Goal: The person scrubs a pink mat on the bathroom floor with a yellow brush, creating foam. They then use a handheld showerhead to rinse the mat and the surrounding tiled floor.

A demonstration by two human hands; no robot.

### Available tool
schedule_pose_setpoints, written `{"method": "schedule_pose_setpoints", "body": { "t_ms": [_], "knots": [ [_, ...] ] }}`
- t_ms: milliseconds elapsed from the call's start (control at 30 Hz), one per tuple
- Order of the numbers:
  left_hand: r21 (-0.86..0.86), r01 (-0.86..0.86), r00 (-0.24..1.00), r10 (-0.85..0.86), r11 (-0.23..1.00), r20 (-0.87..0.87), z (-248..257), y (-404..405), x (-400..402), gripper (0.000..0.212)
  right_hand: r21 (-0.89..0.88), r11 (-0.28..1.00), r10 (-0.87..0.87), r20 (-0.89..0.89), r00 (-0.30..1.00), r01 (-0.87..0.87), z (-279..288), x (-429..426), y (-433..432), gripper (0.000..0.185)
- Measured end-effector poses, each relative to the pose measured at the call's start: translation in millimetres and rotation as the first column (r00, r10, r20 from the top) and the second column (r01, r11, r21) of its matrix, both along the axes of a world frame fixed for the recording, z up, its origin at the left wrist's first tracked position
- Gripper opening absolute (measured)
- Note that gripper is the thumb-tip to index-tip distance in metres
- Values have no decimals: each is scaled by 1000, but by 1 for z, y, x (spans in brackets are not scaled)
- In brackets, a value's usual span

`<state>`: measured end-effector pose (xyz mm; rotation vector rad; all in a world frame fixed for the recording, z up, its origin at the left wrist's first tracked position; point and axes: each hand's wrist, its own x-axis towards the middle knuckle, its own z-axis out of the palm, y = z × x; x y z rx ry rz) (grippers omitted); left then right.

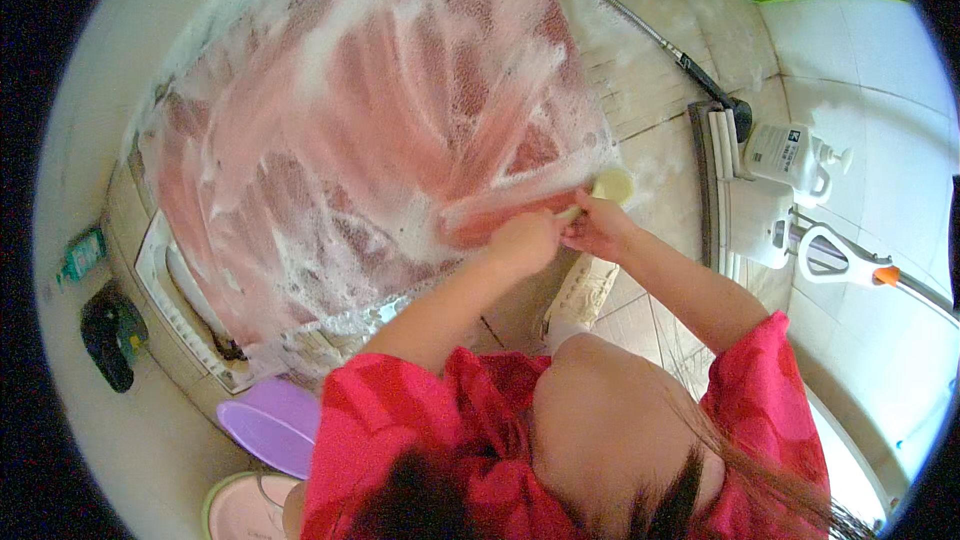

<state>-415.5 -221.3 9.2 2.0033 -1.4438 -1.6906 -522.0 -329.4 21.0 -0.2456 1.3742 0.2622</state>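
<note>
A red textile mat (457, 82), streaked with white suds, lies over the tiled floor in front of me. Both my hands meet at its near right edge. My left hand (529, 240) and my right hand (596, 225) are closed around the pale handle of a brush-like tool. Its yellowish-green rounded head (613, 186) shows just beyond my right hand, at the mat's edge. The bristles cannot be seen.
A shower head (739, 118) on a metal hose lies at the right, by a squeegee-like floor tool (711, 187) and white plastic jugs (776, 154). At the left are a white squat toilet (176, 300), a purple basin (274, 420) and a black brush (112, 337).
</note>
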Motion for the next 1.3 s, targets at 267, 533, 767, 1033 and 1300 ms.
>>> {"method": "schedule_pose_setpoints", "body": {
  "t_ms": [267,533,767,1033,1300],
  "knots": [
    [393,-57,987,-7,918,161,69,196,133,32,416,863,155,318,935,-285,-14,137,200,35],
    [-250,0,993,28,968,111,20,69,76,40,-19,971,233,325,917,-240,-9,74,62,36],
    [-273,77,997,-68,959,41,-5,-31,44,48,153,988,-78,337,938,27,-14,43,-29,33],
    [431,-446,887,321,784,332,70,192,173,33,388,853,138,478,868,-349,-29,191,195,31],
    [-91,-62,992,72,994,101,32,10,103,34,159,986,4,321,947,-58,-9,84,12,34]
  ]
}}
